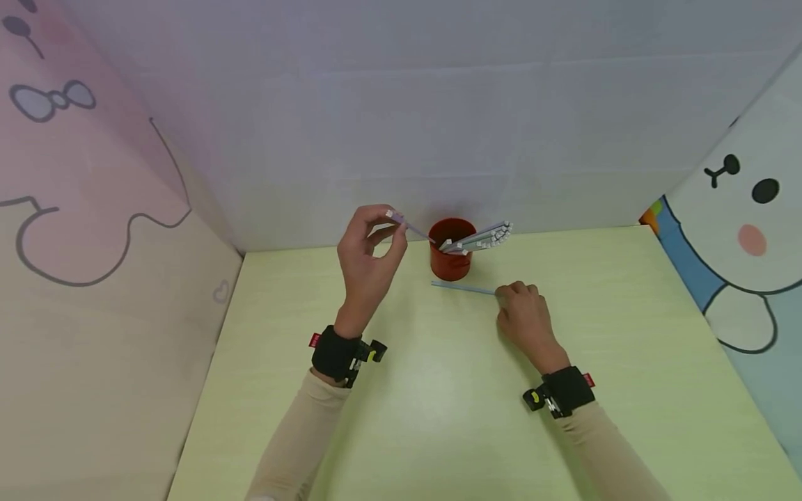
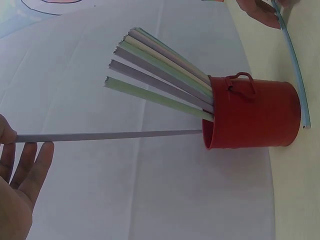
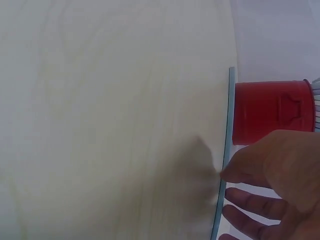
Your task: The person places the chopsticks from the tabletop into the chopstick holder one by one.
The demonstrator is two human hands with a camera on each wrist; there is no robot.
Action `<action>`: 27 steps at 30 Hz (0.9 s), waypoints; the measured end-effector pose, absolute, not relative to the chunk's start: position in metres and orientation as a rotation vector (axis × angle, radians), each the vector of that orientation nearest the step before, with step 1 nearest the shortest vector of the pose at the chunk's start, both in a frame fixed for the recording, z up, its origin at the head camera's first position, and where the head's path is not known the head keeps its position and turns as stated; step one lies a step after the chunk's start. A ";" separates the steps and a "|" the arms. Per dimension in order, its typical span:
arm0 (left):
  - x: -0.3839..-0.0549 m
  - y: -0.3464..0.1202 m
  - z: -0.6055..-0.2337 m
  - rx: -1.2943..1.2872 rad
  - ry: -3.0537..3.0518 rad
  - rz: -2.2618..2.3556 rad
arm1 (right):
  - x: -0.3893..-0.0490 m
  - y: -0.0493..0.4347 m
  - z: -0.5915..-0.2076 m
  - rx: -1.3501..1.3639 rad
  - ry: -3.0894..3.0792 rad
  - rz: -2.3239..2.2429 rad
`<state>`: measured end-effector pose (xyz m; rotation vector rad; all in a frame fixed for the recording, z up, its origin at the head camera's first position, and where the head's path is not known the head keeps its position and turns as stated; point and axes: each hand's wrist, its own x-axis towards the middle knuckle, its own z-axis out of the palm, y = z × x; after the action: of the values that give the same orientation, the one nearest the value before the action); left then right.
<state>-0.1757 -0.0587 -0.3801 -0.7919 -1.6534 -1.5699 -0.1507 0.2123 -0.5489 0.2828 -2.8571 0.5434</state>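
Observation:
My left hand [image 1: 370,261] pinches the upper end of a thin purple stick [image 2: 110,136] between thumb and fingers. The stick slants down to a small red bucket [image 1: 450,266], its lower end hidden inside the rim. Several more slim sticks [image 1: 489,238] in purple, green and cream lean out of the bucket to the right, white at their tips. On the table just in front of the bucket lies a light blue stick [image 1: 464,287]. My right hand [image 1: 526,316] holds that stick near its right end, thumb and fingertips at its sides.
The pale wooden table [image 1: 451,417] ends at a white sheet [image 1: 438,125] close behind the bucket. Panels with cartoon figures stand on both sides, a pink one [image 1: 94,174] at left and a white bear [image 1: 752,223] at right. A small wire handle [image 2: 242,85] sticks out from the bucket.

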 end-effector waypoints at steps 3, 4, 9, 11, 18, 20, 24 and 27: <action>-0.180 -0.053 -0.381 -0.817 -1.663 -1.569 | -0.148 0.213 -0.551 0.289 -2.843 0.530; -0.182 -0.051 -0.382 -0.825 -1.670 -1.569 | -0.147 0.213 -0.552 0.293 -2.841 0.525; -0.186 -0.043 -0.391 -0.840 -1.725 -1.551 | -0.142 0.212 -0.555 0.295 -2.871 0.519; -0.187 -0.042 -0.395 -0.835 -1.747 -1.539 | -0.140 0.210 -0.555 0.289 -2.881 0.521; -0.189 -0.040 -0.407 -0.862 -1.832 -1.492 | -0.132 0.203 -0.553 0.264 -2.937 0.531; -0.190 -0.039 -0.410 -0.876 -1.845 -1.493 | -0.129 0.201 -0.550 0.287 -2.984 0.529; -0.193 -0.037 -0.415 -0.909 -1.843 -1.522 | -0.125 0.196 -0.543 0.353 -3.086 0.486; -0.196 -0.036 -0.421 -0.915 -1.850 -1.538 | -0.122 0.194 -0.539 0.373 -3.136 0.460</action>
<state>-0.1964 -0.0358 -0.4212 -0.9153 -1.8496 -1.5377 -0.1220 0.1938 -0.5391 0.3733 -3.1364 0.4598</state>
